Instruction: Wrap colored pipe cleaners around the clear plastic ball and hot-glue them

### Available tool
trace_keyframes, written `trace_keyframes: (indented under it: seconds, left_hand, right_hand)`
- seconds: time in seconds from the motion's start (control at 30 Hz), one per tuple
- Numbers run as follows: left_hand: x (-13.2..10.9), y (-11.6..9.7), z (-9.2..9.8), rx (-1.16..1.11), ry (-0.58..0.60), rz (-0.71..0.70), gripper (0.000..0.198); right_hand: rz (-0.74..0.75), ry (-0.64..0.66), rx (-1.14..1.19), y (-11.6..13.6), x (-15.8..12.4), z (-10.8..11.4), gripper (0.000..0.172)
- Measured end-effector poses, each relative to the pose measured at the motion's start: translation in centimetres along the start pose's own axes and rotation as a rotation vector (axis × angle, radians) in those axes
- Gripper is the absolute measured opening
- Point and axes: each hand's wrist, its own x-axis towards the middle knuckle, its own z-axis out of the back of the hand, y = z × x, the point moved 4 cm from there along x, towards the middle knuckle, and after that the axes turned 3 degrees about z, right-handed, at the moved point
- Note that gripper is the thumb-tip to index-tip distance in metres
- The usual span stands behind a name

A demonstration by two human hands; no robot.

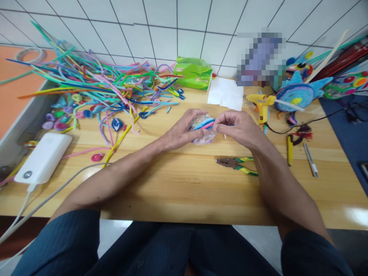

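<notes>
My left hand (182, 132) is closed around a clear, crinkled plastic piece (204, 138) with blue and pink pipe cleaners (205, 123) across it. It is held a little above the middle of the table. On its right side, my right hand (237, 125) pinches at the end of the pink strand, the thumb and forefinger together. What exactly lies between those fingertips is partly hidden. Below my right hand, pliers (230, 163) with green and yellow handles lie on the wood, partly behind my forearm.
Loose pipe cleaners (100, 84) pile up at the back left, near small coiled pieces (60, 120). A white power bank (44, 157) lies left. A yellow glue gun (262, 109), round blue fuzzy craft (296, 97), yellow cutter (289, 150) and green packet (192, 73) are also there.
</notes>
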Motion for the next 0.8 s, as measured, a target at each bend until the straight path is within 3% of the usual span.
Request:
trace_keyframes:
  seconds: [0.17,0.5,0.8]
  left_hand:
    - [0.1,0.3,0.0,0.031,0.008,-0.027,0.066]
    - [0.2,0.1,0.2,0.001,0.050,-0.012,0.075]
    - [0.1,-0.7,0.4,0.007,0.132,-0.074,0.074]
  right_hand:
    - [0.016,0.025,-0.004,0.2,-0.2,-0.3,0.019]
    - [0.245,0.033,-0.204,2.2,-0.9,0.1,0.007]
    - [0.174,0.082,-0.153,2.2,-0.8,0.1,0.007]
